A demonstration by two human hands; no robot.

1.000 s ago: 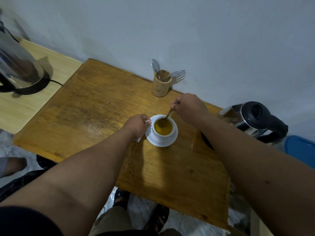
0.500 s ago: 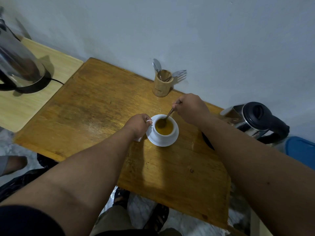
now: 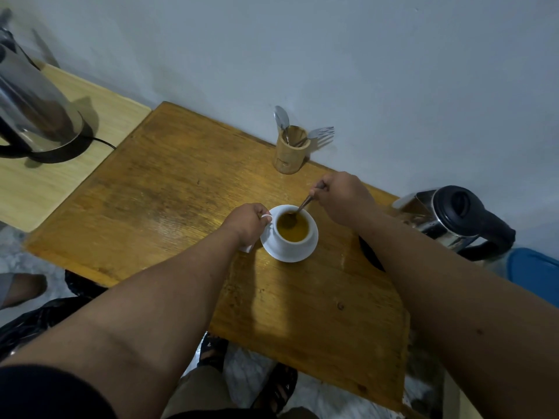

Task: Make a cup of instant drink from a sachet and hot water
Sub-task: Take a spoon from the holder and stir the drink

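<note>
A white cup full of amber-brown drink stands on a white saucer in the middle of the wooden table. My left hand grips the cup's handle on its left side; a scrap of white, perhaps the sachet, shows under that hand. My right hand, above and right of the cup, pinches a metal spoon whose bowl dips into the drink.
A wooden holder with a spoon and fork stands by the wall. A steel kettle with a black handle sits at the table's right edge, another kettle on the lighter table to the left. A blue object lies far right.
The spoon's bowl has shifted inside the cup from its upper right towards the left as my right hand stirs. My left hand stays on the handle.
</note>
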